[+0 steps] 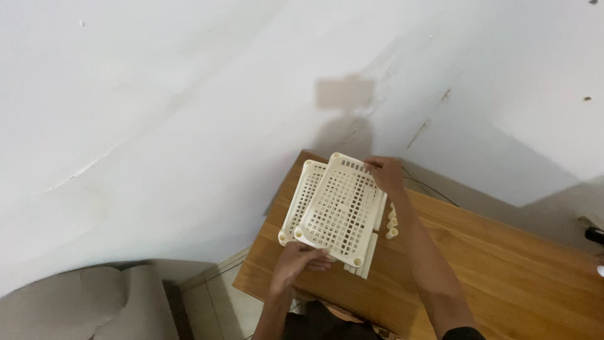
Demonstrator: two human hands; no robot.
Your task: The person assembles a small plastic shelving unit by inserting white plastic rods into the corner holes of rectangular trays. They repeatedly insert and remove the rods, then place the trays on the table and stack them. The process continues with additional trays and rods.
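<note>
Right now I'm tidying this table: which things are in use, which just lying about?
In use: top cream lattice shelf tray, held by left hand and right hand; second tray beneath.
Lying about: short cream tubes; black cable.

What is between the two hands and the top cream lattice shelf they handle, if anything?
Nothing visible. The left hand already touches the near edge of the top lattice shelf, and the right hand touches its far corner. The shelf lies tilted on a second lattice shelf on the wooden table; short cream tubes lie beside it.

Home room — wooden table (pixel 503 264), tiled floor (pixel 214 296), scuffed white wall (pixel 189 113).
</note>
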